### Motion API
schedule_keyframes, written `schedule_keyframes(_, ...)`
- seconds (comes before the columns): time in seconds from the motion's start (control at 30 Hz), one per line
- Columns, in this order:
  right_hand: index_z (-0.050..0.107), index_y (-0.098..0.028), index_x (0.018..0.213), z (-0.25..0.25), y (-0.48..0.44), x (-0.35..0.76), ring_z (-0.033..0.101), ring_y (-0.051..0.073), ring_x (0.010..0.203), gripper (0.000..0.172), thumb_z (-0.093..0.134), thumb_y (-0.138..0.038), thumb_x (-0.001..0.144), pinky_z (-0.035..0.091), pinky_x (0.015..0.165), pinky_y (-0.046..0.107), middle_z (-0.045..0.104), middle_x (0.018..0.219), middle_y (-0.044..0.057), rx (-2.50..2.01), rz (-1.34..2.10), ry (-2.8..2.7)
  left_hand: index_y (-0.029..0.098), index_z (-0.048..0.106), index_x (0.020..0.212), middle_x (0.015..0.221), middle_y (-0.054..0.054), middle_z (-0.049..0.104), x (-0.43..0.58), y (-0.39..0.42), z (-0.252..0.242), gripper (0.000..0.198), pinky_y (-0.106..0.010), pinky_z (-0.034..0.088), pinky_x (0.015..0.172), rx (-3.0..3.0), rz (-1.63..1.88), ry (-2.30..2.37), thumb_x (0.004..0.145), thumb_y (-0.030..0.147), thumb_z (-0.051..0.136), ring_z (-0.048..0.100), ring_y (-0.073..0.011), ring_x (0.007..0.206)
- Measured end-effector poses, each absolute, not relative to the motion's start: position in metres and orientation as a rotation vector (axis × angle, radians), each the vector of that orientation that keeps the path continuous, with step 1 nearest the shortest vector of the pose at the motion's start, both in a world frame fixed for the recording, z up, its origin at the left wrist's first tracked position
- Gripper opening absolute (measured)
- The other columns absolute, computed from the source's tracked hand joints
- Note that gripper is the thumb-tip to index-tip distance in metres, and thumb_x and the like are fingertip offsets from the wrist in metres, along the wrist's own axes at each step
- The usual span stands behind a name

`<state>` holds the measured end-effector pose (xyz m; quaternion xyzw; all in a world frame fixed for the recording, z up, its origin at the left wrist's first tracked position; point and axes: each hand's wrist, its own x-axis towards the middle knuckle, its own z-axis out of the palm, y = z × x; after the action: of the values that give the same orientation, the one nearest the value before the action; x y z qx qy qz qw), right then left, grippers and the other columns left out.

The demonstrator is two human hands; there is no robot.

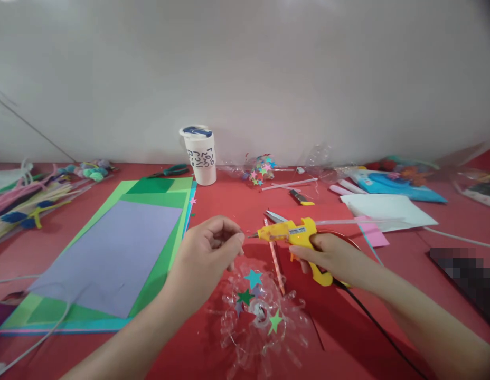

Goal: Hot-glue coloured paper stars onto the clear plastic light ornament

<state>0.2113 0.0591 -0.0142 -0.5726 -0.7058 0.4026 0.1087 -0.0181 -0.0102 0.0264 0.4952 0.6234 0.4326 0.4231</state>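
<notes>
My right hand (328, 256) grips the handle of a yellow glue gun (304, 232), with a clear glue stick out of its back. The nozzle points left at the fingertips of my left hand (213, 248). The thumb and index finger of that hand are pinched together; whatever is between them is too small to name. Below both hands lies a clear plastic flower-like piece (261, 316) with a blue star (253, 278), a dark green star (245, 297) and a light green star (275, 321) on it.
Coloured sheets (118, 253) cover the left side. A white cup (201, 155) stands at the back near a star-covered piece (263, 169). Scissors (275, 216), a cutter (300, 197) and a striped straw (276, 264) lie mid-table. A black cord (377, 322) trails from the glue gun.
</notes>
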Motion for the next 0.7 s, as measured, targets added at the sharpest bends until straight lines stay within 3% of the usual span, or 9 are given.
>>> schedule_keyframes(0.3,0.038,-0.023,0.040,-0.016,0.053,0.209,0.025,0.009,0.037,0.047,0.065,-0.042,0.073,0.014,0.044,0.028,0.035,0.039,-0.003,-1.720,0.639,-2.297,0.018,0.056,0.069,0.054,0.006,0.057,-0.014,-0.010,0.023,0.011,-0.014,0.034,0.038,1.120,0.972,1.393,0.078,0.024,0.057,0.048,-0.0034,0.039)
schedule_keyframes(0.43,0.049,-0.023,0.059,0.001,0.040,0.203,0.042,0.013,0.046,0.031,0.060,-0.043,0.080,0.026,0.046,0.026,0.051,0.051,-0.002,-1.608,0.502,-2.283,0.018,0.056,0.068,0.054,0.005,0.057,-0.012,-0.013,0.023,0.015,-0.013,0.031,0.035,1.011,0.906,1.246,0.078,0.028,0.060,0.046,-0.0031,0.037)
schedule_keyframes(0.53,0.055,-0.024,0.080,0.017,0.022,0.198,0.056,0.012,0.056,0.009,0.052,-0.025,0.088,0.042,0.052,0.024,0.063,0.069,-0.001,-1.146,0.448,-2.227,0.017,0.056,0.068,0.050,0.006,0.054,-0.009,-0.016,0.026,0.014,-0.011,0.027,0.033,0.911,0.817,1.152,0.077,0.027,0.061,0.040,-0.0014,0.033)
schedule_keyframes(0.63,0.057,-0.022,0.089,0.023,0.007,0.194,0.064,0.015,0.076,0.013,0.055,-0.009,0.085,0.051,0.071,0.028,0.068,0.081,0.002,-0.654,0.136,-2.297,0.016,0.056,0.066,0.047,0.006,0.052,-0.007,-0.019,0.030,0.013,-0.009,0.024,0.032,0.853,0.732,1.124,0.075,0.024,0.061,0.035,0.0001,0.032)
schedule_keyframes(0.7,0.059,-0.019,0.090,0.022,0.002,0.193,0.064,0.016,0.077,0.016,0.057,-0.004,0.082,0.052,0.076,0.029,0.069,0.079,0.004,-0.528,-0.043,-2.329,0.016,0.056,0.065,0.046,0.006,0.052,-0.006,-0.021,0.033,0.013,-0.009,0.023,0.031,0.844,0.702,1.130,0.074,0.023,0.061,0.034,0.0002,0.032)
